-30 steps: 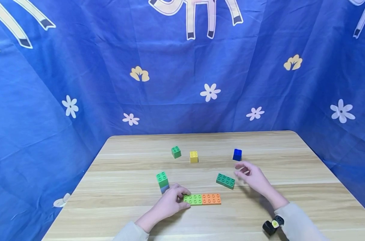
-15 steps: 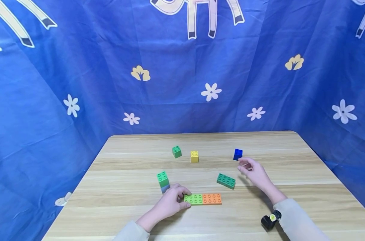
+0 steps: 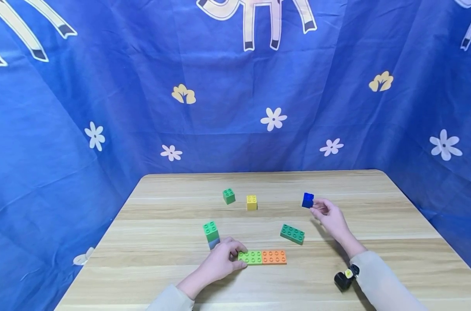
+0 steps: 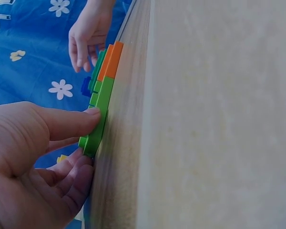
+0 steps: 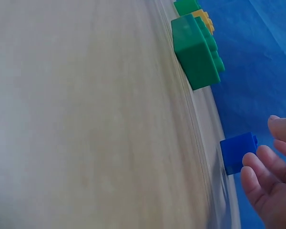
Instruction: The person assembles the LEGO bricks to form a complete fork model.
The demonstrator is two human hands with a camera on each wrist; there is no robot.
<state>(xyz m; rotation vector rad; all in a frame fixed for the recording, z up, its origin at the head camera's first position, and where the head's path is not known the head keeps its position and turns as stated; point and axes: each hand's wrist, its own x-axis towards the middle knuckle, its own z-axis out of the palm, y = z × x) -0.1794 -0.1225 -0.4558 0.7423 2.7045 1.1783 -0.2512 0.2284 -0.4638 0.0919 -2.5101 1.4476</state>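
My left hand (image 3: 219, 260) holds the left end of a flat light green brick (image 3: 252, 257) between thumb and fingers. Butted against that brick's right end is a flat orange brick (image 3: 274, 257). In the left wrist view, the thumb lies along one side of the light green brick (image 4: 103, 102), fingers at its end. My right hand (image 3: 331, 218) is beside the small dark blue brick (image 3: 307, 200), fingers loosely bent. The right wrist view has the fingertips in front of the blue brick (image 5: 237, 151), thumb apart from it; whether they touch it I cannot tell.
A dark green brick (image 3: 292, 233) lies between the hands. Next to my left hand stands a stack (image 3: 210, 233), green over blue. Farther back are a small green brick (image 3: 229, 196) and a yellow brick (image 3: 251, 202). Blue cloth (image 3: 235, 147) hangs behind the table (image 3: 173, 207).
My right hand has moved away from beside the dark green brick, back and slightly right, to the blue brick. The left hand has kept its hold on the light green brick.
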